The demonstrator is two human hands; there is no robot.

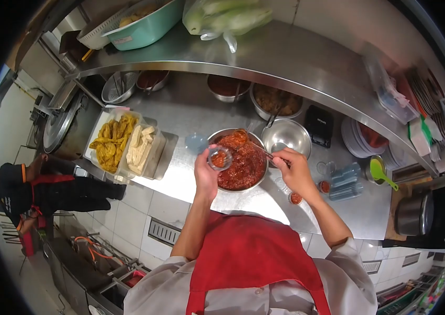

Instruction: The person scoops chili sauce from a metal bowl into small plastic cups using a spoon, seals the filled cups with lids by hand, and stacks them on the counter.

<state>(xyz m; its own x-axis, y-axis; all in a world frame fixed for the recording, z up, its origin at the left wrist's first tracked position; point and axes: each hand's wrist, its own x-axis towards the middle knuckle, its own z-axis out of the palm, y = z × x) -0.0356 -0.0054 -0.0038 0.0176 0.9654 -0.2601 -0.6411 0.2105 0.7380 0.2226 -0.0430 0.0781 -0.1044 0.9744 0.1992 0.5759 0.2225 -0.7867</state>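
The red sauce fills much of the steel bowl at the centre of the frame, and drips look the likeliest trouble: the ladle is loaded and tipping it too quickly could smear the outside of the small clear cup or the fingers around it. The left hand, left of the bowl, pinches that cup between thumb and fingers over the rim; gripping too hard could flex its thin-looking wall and push sauce out. The right hand, right of the bowl, is closed around the ladle's handle, and its forearm passes close to 2 filled cups at centre right, so a low elbow or sleeve could knock them. The stacked clear cups beyond them look light and could topple if brushed. The cup's underside is hidden, as are the fingertips behind it, and the right hand covers the end of the handle. A clear, bluish item at upper left of the bowl is hard to make out. At far left, a person is partly lost in the dark lens edge.
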